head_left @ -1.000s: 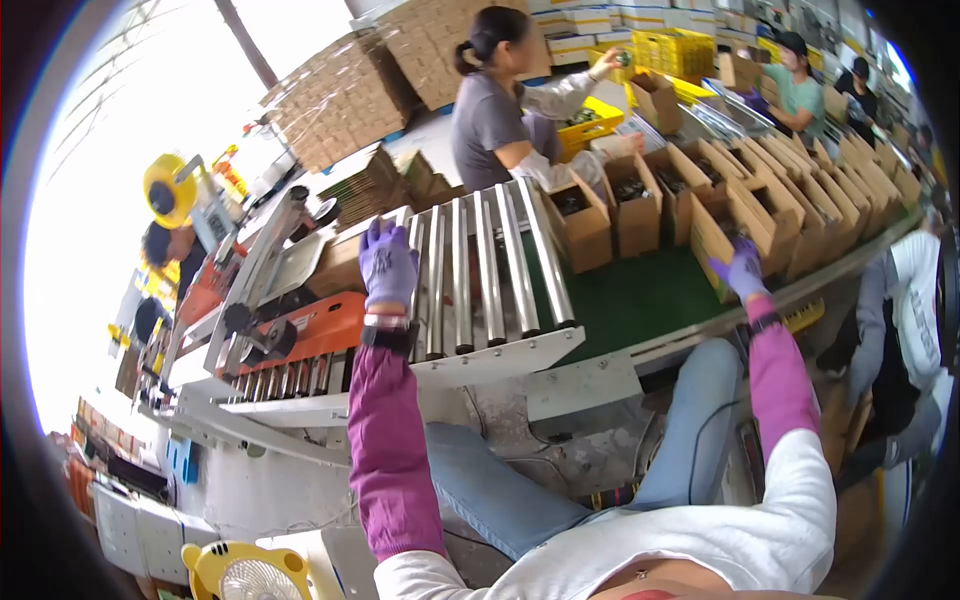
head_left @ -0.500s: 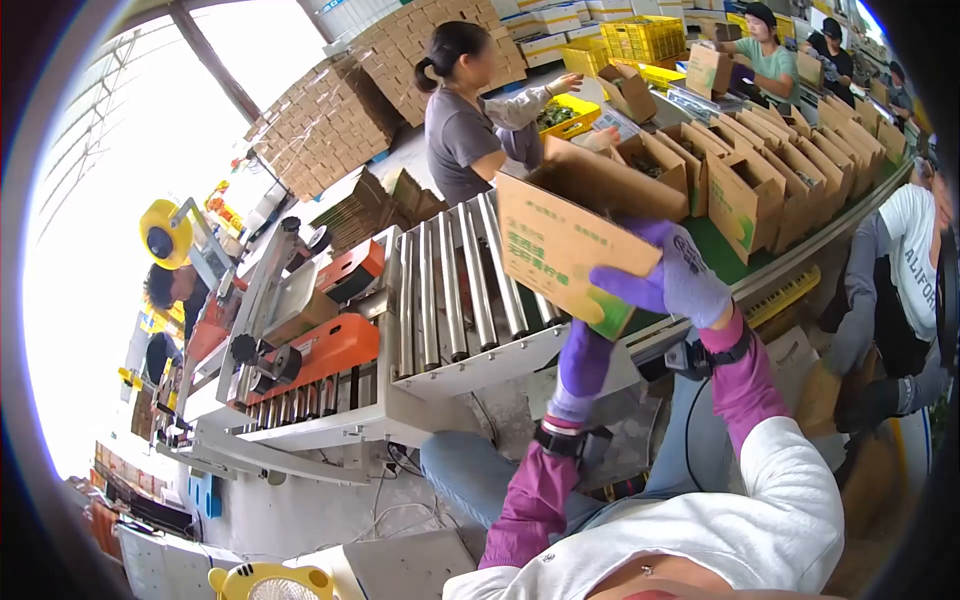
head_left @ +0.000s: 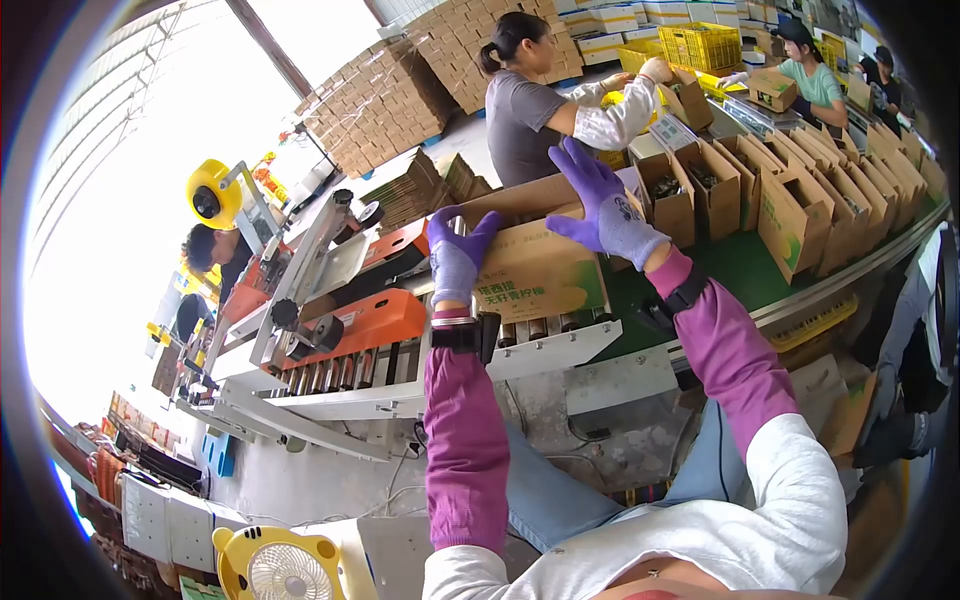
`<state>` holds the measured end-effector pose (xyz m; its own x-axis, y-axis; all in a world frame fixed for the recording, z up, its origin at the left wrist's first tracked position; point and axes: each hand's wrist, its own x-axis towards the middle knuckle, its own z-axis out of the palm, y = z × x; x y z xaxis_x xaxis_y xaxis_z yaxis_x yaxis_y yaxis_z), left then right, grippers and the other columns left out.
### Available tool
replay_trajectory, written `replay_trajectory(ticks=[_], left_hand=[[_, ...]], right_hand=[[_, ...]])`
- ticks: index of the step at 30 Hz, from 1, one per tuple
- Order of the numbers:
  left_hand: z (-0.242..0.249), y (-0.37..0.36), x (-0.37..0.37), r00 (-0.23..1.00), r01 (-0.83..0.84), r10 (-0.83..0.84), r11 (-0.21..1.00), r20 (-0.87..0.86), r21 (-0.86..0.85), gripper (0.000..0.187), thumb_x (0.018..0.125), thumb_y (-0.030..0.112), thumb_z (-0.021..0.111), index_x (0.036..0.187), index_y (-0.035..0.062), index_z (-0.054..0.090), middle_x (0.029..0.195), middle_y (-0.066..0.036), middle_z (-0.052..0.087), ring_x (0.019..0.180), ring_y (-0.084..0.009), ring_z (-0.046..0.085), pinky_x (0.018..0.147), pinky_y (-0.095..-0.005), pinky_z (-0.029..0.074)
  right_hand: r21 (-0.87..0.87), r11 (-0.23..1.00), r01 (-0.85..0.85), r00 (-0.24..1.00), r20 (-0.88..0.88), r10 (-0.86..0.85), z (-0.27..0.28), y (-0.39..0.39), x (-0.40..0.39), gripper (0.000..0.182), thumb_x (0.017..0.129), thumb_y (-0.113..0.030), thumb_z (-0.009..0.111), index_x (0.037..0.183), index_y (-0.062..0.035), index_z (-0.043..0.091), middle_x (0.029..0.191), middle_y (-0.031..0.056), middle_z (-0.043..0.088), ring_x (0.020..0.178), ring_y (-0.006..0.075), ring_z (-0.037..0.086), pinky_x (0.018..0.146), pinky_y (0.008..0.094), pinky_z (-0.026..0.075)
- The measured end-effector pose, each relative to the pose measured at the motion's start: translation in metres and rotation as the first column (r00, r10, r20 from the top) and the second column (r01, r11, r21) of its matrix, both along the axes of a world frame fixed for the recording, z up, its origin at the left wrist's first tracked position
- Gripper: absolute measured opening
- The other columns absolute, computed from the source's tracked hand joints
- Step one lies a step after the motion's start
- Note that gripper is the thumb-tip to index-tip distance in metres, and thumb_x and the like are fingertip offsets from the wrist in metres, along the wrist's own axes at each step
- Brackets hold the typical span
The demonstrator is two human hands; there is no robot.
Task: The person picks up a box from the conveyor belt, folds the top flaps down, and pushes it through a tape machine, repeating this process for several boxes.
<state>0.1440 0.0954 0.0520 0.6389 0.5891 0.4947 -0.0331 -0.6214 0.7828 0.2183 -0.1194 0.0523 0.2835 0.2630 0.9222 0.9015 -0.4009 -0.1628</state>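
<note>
A brown cardboard box (head_left: 540,268) with green print lies on the metal rollers in front of me. At its left end is my left hand (head_left: 458,255), gloved in purple, thumb and fingers spread against the cardboard. My right hand (head_left: 605,212), in a matching glove, has its fingers stretched apart over the box's right end, the thumb near the top flap. Neither hand is wrapped round anything. Just right of the box, open filled cartons (head_left: 667,205) stand upright on the green belt (head_left: 640,300).
An orange-sided taping machine (head_left: 370,318) is to the left on the conveyor. Across the line stands a co-worker (head_left: 530,110) in a grey shirt, arms reaching to a carton. More people are at the upper right and right edge. A yellow fan (head_left: 285,572) is at the bottom left.
The box has moved left and down from the air onto the rollers. My hands have spread apart to its two ends. The grey-shirted co-worker's arms have risen to a carton.
</note>
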Motion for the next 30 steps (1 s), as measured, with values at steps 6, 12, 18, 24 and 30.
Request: replay_trajectory(ticks=[6,12,18,24,30], left_hand=[[-0.016,0.002,-0.034,0.909,0.347,-0.254,0.900,0.330,-0.264,0.019,0.089,0.019,0.062,0.089,-0.0001,0.064,0.081,-0.001,0.064,0.071,-0.0070,0.053,0.064,-0.0233,0.043],[0.015,-0.057,-0.050,0.986,-0.036,-0.085,0.730,0.143,0.683,0.033,0.076,0.035,0.071,0.084,0.0035,0.066,0.086,-0.012,0.064,0.087,-0.0305,0.060,0.084,-0.0448,0.041],[0.002,-0.065,-0.019,0.970,0.189,-0.236,0.568,-0.062,0.801,0.096,0.046,0.042,0.084,0.123,-0.0016,0.047,0.120,-0.020,0.054,0.112,-0.0355,0.051,0.100,-0.0433,0.037],[-0.019,0.073,0.000,0.993,0.119,-0.093,0.609,-0.078,0.784,0.070,0.052,0.026,0.084,0.113,0.0015,0.060,0.112,-0.016,0.062,0.103,-0.0318,0.059,0.092,-0.0399,0.046],[-0.014,0.054,0.016,0.961,0.252,-0.068,0.620,-0.269,0.743,0.072,0.057,0.022,0.081,0.122,0.0075,0.055,0.124,-0.014,0.057,0.115,-0.0294,0.054,0.100,-0.0391,0.039]], right_hand=[[0.288,0.907,-0.307,0.893,-0.242,0.379,-0.017,-0.007,-0.026,0.062,0.071,-0.027,0.075,0.126,-0.0124,0.050,0.105,0.0092,0.060,0.101,0.0262,0.056,0.090,0.0387,0.041],[0.430,0.785,-0.445,0.642,-0.458,0.615,-0.042,0.005,-0.003,0.014,0.087,-0.014,0.061,0.094,-0.0031,0.067,0.103,0.0068,0.061,0.103,0.0168,0.055,0.091,0.0305,0.043],[0.770,0.504,-0.391,0.292,-0.416,0.861,-0.072,-0.006,0.019,0.029,0.091,-0.009,0.052,0.120,-0.0035,0.056,0.117,0.0086,0.058,0.112,0.0202,0.053,0.099,0.0301,0.040],[-0.649,0.736,-0.193,0.647,-0.648,-0.401,-0.139,-0.176,0.014,0.047,0.082,-0.026,0.066,0.122,-0.0040,0.054,0.128,0.0191,0.051,0.117,0.0341,0.050,0.100,0.0377,0.040],[-0.440,0.892,0.107,0.788,-0.510,-0.346,-0.130,-0.150,0.098,0.062,0.080,-0.028,0.067,0.134,-0.0117,0.042,0.139,0.0165,0.041,0.127,0.0304,0.040,0.106,0.0373,0.032]])
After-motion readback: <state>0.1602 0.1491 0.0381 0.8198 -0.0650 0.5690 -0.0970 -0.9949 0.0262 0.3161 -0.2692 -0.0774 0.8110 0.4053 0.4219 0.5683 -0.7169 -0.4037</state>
